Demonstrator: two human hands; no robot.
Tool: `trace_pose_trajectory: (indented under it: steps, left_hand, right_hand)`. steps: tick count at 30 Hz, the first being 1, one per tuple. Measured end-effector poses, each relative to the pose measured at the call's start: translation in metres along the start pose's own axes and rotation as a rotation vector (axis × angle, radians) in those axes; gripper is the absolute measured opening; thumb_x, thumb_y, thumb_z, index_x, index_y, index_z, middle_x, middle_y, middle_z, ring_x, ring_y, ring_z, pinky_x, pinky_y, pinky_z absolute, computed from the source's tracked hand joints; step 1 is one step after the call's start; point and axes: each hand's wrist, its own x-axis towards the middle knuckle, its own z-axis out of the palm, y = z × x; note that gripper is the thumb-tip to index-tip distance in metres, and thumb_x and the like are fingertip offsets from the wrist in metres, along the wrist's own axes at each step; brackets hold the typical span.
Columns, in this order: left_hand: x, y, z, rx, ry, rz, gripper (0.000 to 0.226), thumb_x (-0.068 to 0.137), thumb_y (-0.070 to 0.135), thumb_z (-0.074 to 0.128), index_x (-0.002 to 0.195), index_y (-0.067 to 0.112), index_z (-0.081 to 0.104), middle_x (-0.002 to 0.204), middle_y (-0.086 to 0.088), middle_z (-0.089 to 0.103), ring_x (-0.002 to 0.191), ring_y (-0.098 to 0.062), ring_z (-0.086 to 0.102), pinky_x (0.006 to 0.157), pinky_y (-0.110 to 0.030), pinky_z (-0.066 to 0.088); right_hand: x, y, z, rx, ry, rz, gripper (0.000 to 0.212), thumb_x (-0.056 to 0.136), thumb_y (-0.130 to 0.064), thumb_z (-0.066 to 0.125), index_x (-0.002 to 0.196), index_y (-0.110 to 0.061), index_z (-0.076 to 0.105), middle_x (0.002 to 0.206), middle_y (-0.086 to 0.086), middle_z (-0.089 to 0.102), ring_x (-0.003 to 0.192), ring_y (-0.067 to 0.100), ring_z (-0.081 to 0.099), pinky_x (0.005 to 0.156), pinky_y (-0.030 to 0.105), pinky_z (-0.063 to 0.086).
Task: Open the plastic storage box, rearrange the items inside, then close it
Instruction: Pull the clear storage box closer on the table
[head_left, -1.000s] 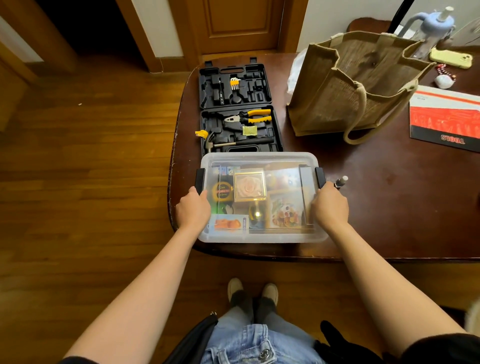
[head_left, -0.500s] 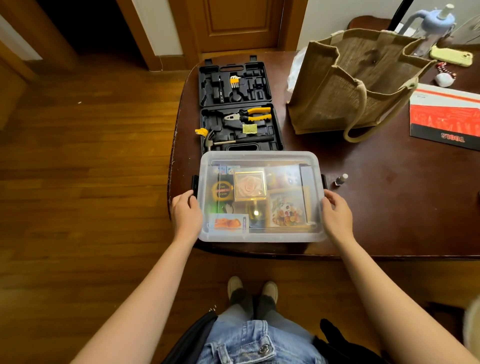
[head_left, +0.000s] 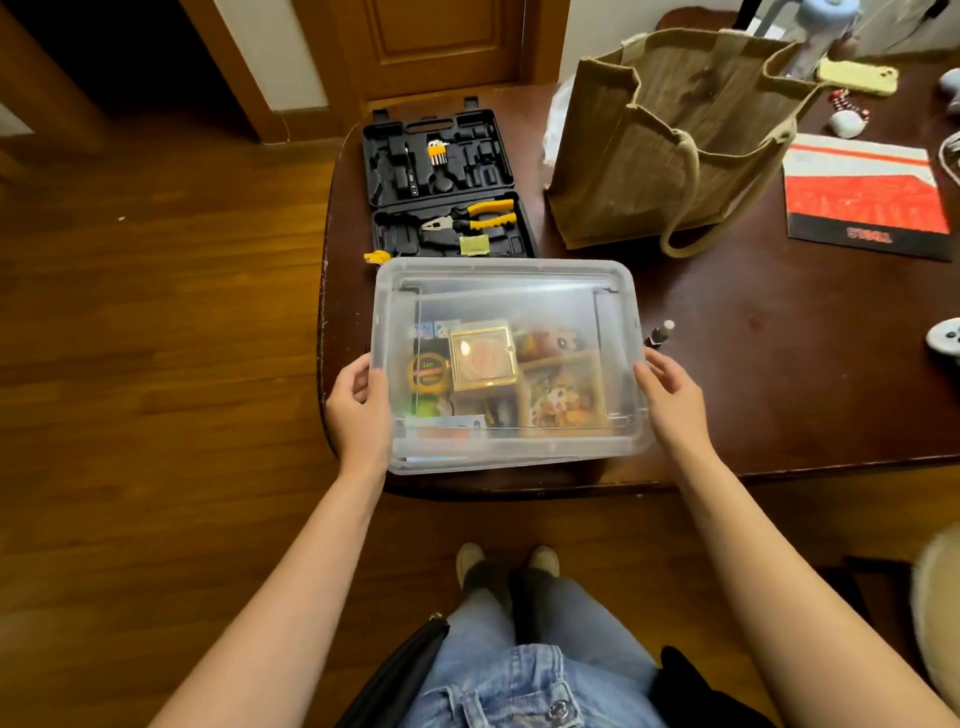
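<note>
The clear plastic lid (head_left: 509, 291) of the storage box is raised a little above the dark table (head_left: 779, 415), near its front edge. My left hand (head_left: 358, 410) grips the lid's left edge and my right hand (head_left: 675, 400) grips its right edge, thumbs on top. Beneath the lid the box shows only through the plastic. Inside it lie a gold square case (head_left: 483, 358), a yellow tape measure (head_left: 428, 371), a picture card (head_left: 563, 395) and several smaller items.
An open black tool case (head_left: 447, 182) with yellow pliers lies just behind the box. A burlap tote bag (head_left: 675, 140) stands at the back right. A small bottle (head_left: 660, 332) sits by my right hand, and a red and white booklet (head_left: 867, 192) lies further right.
Both hands have slid from the side latches to the lid's edges. The lid has come up off the box towards me and looks larger.
</note>
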Motion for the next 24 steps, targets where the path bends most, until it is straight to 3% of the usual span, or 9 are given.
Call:
trace_pose_trajectory:
  steps: [2,4,9,13,15,19,22,24]
  left_hand:
    - [-0.001,0.010,0.004,-0.061,-0.092,0.005,0.033,0.092,0.008,0.056,0.124,0.016,0.058,0.099,-0.002,0.069,0.077,-0.003,0.066,0.067,-0.016,0.054]
    - [-0.004,0.020,0.011,-0.101,-0.189,-0.011,0.038,0.091,0.005,0.059,0.128,0.014,0.055,0.093,-0.001,0.071,0.067,-0.004,0.067,0.066,-0.018,0.056]
    - [-0.023,0.044,0.043,-0.234,-0.344,-0.045,0.035,0.087,0.009,0.066,0.119,0.022,0.061,0.095,-0.001,0.074,0.072,-0.012,0.069,0.077,-0.029,0.056]
    - [-0.054,0.060,0.095,-0.507,-0.422,-0.151,0.042,0.090,0.011,0.058,0.131,0.009,0.051,0.117,-0.014,0.065,0.092,-0.020,0.066,0.090,-0.039,0.051]
    - [-0.073,0.066,0.125,-0.632,-0.507,-0.214,0.051,0.085,0.022,0.058,0.133,0.008,0.048,0.116,-0.013,0.066,0.089,-0.023,0.067,0.088,-0.041,0.052]
    - [-0.122,0.068,0.197,-0.508,-0.660,-0.271,0.036,0.084,0.025,0.060,0.117,0.013,0.056,0.096,-0.005,0.073,0.077,-0.016,0.071,0.066,-0.026,0.058]
    - [-0.154,0.056,0.253,-0.296,-0.740,-0.285,0.020,0.094,0.014,0.056,0.113,0.013,0.057,0.102,-0.007,0.069,0.083,-0.017,0.068,0.072,-0.025,0.057]
    - [-0.170,0.047,0.283,-0.164,-0.775,-0.287,0.024,0.094,0.010,0.056,0.118,0.010,0.054,0.101,-0.009,0.066,0.083,-0.017,0.065,0.073,-0.024,0.056]
  right_hand:
    - [0.002,-0.005,-0.010,0.085,0.031,0.031,0.031,0.092,-0.022,0.058,0.121,-0.010,0.057,0.103,-0.003,0.063,0.082,0.000,0.060,0.059,0.002,0.045]
    - [0.004,-0.008,-0.021,0.229,0.020,0.110,0.031,0.091,-0.024,0.060,0.117,-0.008,0.055,0.088,-0.003,0.063,0.069,0.002,0.062,0.058,0.009,0.050]
    - [0.017,-0.001,-0.069,0.458,-0.095,0.309,0.012,0.091,-0.023,0.059,0.094,-0.011,0.061,0.077,0.001,0.061,0.069,0.013,0.056,0.070,0.025,0.048]
    - [0.035,0.012,-0.118,0.656,-0.068,0.409,0.014,0.096,-0.017,0.050,0.083,-0.015,0.057,0.056,-0.007,0.066,0.053,0.002,0.063,0.058,0.014,0.053]
    - [0.043,0.023,-0.142,0.743,-0.035,0.427,0.017,0.097,-0.016,0.047,0.082,-0.017,0.055,0.054,-0.008,0.064,0.050,0.000,0.062,0.052,0.011,0.050]
    - [0.057,0.049,-0.191,0.907,0.020,0.473,0.019,0.098,-0.017,0.045,0.081,-0.018,0.053,0.058,-0.009,0.063,0.055,0.002,0.061,0.060,0.012,0.051]
    - [0.068,0.066,-0.218,0.959,0.048,0.497,0.018,0.099,-0.013,0.043,0.083,-0.016,0.052,0.066,-0.006,0.065,0.062,0.004,0.064,0.066,0.015,0.053]
    - [0.073,0.078,-0.228,0.985,0.079,0.526,0.018,0.099,-0.007,0.041,0.085,-0.015,0.051,0.078,0.000,0.063,0.063,0.005,0.068,0.065,0.016,0.056]
